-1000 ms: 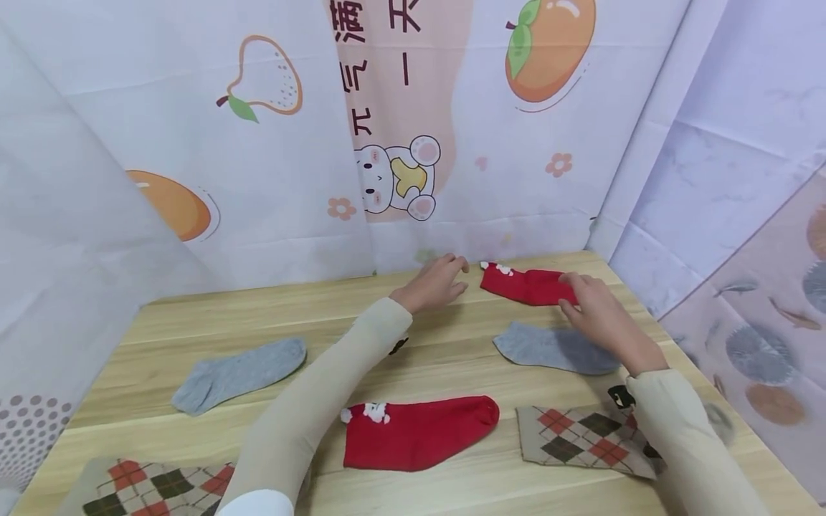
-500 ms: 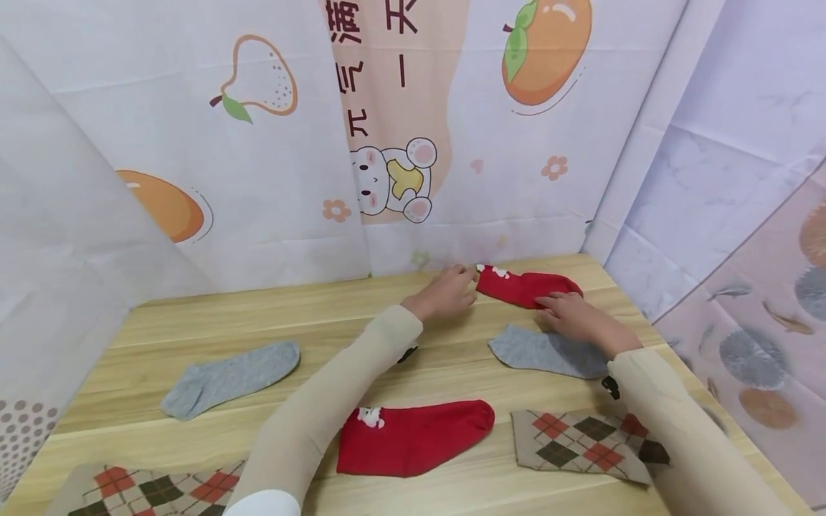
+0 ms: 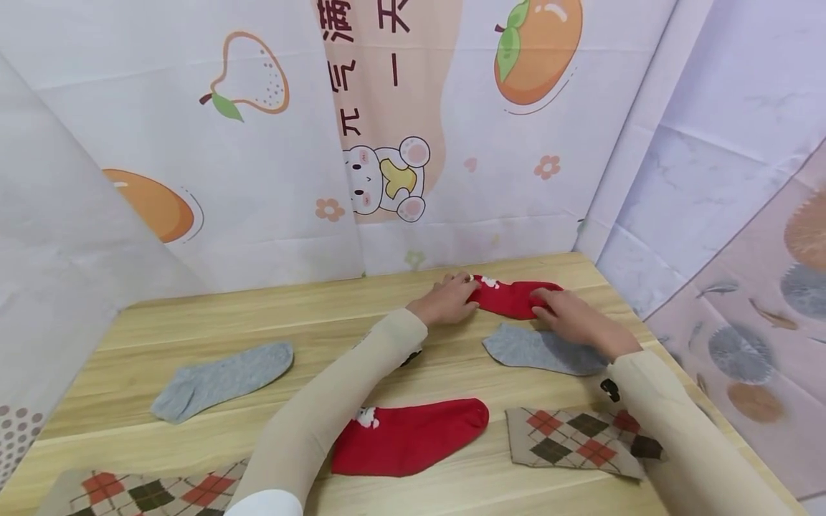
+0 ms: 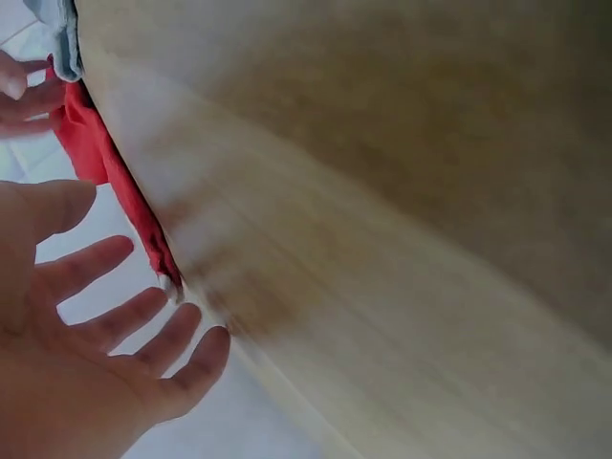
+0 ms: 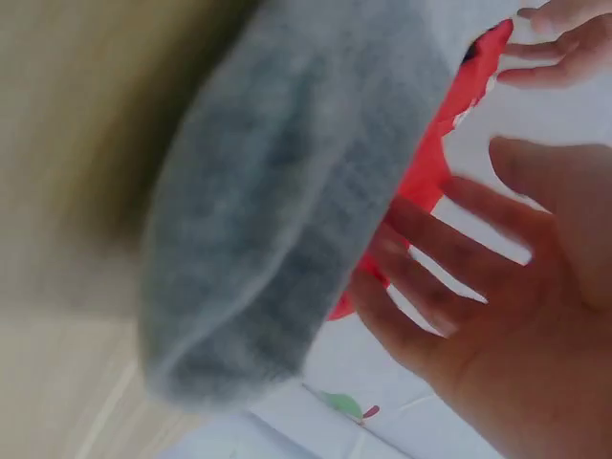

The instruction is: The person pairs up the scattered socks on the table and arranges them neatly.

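A red sock (image 3: 510, 298) with a white figure at its cuff lies near the table's back edge. At the cuff end is my left hand (image 3: 449, 299), its fingertips touching or very near the fabric. The left wrist view shows that hand's fingers (image 4: 182, 339) spread and loosely bent. Over the toe end, my right hand (image 3: 571, 315) has its fingertips on the red sock, fingers (image 5: 445, 253) apart and gently bent. A grey sock (image 3: 538, 350) lies just in front of the red one, partly under the right hand. Neither palm encloses anything.
Another red sock (image 3: 409, 438) lies nearer the front, partly behind the left sleeve. A second grey sock (image 3: 226, 380) is at the left. Argyle socks lie front right (image 3: 574, 441) and front left (image 3: 148, 494). A printed cloth wall (image 3: 271, 244) borders the wooden table (image 3: 310, 304).
My left hand has moved right to the red sock's cuff. My right hand has shifted slightly left along the toe end. The far red sock has slid a little towards me.
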Available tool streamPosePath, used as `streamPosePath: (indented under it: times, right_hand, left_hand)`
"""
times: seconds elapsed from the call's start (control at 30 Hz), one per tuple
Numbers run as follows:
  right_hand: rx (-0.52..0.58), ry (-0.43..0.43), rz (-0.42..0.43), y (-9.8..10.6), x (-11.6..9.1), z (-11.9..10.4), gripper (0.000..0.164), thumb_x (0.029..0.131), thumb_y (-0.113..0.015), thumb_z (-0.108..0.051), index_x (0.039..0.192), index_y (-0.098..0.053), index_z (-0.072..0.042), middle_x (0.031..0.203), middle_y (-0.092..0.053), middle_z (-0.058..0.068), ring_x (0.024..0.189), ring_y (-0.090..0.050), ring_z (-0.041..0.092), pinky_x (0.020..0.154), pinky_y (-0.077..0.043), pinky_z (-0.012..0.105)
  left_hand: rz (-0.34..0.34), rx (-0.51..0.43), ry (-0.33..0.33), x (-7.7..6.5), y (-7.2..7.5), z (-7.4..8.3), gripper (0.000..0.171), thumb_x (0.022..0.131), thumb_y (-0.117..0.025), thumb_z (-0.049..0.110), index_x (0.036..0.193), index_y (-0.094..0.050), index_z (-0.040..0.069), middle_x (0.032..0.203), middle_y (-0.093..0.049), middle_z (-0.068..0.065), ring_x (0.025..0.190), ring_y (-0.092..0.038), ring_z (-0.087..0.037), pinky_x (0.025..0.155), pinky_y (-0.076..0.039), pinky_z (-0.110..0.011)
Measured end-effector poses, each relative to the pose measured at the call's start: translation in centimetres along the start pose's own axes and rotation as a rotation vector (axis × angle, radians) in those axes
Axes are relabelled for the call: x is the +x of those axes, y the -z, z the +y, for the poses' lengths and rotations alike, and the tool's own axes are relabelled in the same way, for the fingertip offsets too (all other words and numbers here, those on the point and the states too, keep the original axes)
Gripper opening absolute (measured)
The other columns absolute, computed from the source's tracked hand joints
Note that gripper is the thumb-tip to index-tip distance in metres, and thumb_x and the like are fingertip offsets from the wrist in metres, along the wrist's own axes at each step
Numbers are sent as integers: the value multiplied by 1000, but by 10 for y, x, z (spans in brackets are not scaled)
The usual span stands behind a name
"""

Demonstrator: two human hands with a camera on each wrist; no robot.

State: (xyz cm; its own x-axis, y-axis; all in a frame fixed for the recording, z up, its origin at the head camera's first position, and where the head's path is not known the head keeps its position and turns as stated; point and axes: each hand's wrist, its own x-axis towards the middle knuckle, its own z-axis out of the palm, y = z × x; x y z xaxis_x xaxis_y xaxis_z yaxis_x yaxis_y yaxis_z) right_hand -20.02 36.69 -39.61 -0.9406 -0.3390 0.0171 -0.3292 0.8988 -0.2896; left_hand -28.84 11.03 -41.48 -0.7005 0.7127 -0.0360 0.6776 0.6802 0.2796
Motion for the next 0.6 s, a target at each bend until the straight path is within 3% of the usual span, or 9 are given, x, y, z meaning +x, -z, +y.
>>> streamPosePath:
  times: [0.1, 0.23, 0.43, 0.6]
  right_hand:
    - [-49, -89, 38, 2, 1, 2, 46, 100, -60, -20, 137, -49, 5, 130, -53, 31, 118, -48, 49, 97, -38, 67]
    - [-104, -168, -1, 2, 2, 9, 55, 100, -59, -23, 143, -42, 7, 136, -42, 36, 123, -38, 56, 95, -35, 73]
    - [-106, -66, -9, 0, 5, 14, 40, 95, -65, -12, 125, -57, 12, 114, -59, 31, 102, -58, 47, 90, -47, 59]
    - [-81, -31, 20, -1, 10, 13, 24, 91, -69, -7, 110, -63, 7, 96, -63, 20, 90, -60, 36, 83, -50, 52]
  left_hand:
    - [-33, 7, 13, -3, 1, 0, 45, 104, -51, 33, 145, -51, 15, 152, -37, -8, 134, -37, -30, 108, -35, -49]
    - [-34, 12, 20, -5, 1, 1, 38, 104, -50, 32, 137, -57, 14, 153, -36, -7, 134, -36, -30, 106, -36, -50]
    - [-8, 48, 45, -5, 4, 0, 24, 105, -49, 29, 120, -60, 16, 141, -47, -6, 124, -43, -28, 100, -40, -50]
    - [9, 64, 56, -6, 6, -3, 14, 104, -50, 24, 107, -61, 16, 123, -56, -4, 115, -48, -25, 96, -43, -48]
